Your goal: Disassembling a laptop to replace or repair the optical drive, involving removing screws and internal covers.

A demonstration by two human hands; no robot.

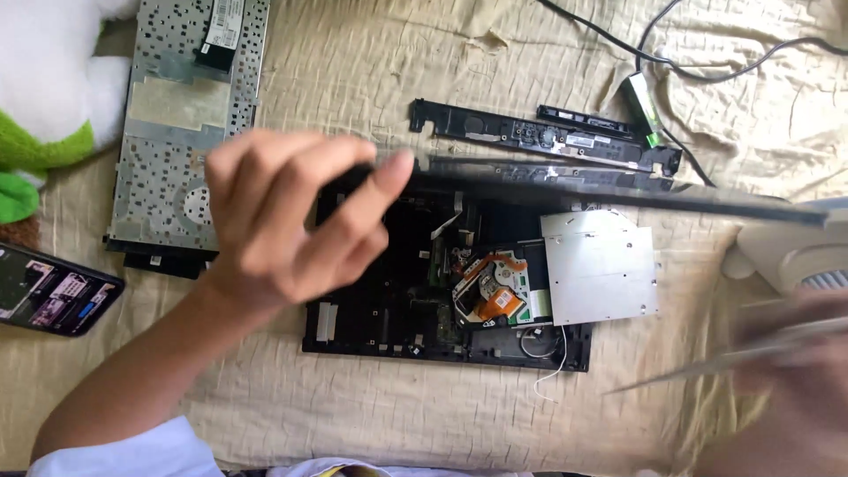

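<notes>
At the far left a green and white plush toy lies at the edge of the beige bedsheet, and below it rests a phone with its screen lit. Next to them a removed keyboard lies face down, showing its grey metal back. The left hand is raised over the left part of the opened laptop base; its fingers are curled and narrow, and they grip the left end of a long dark panel, which is lifted and tilted above the base. The step in hand seems to be the taking apart of the laptop, with this panel being pulled free of the base. In the base, to the right of the middle, an orange and silver part sits just beside the silver optical drive. Behind the base lies a narrow black strip, and black cables run near it. At the far right the right hand is very blurred; it seems to hold a thin pale tool, but how its fingers close I cannot tell. The next move probably calls for a steady lift of the panel, with care for any ribbon joining it to the base.
</notes>
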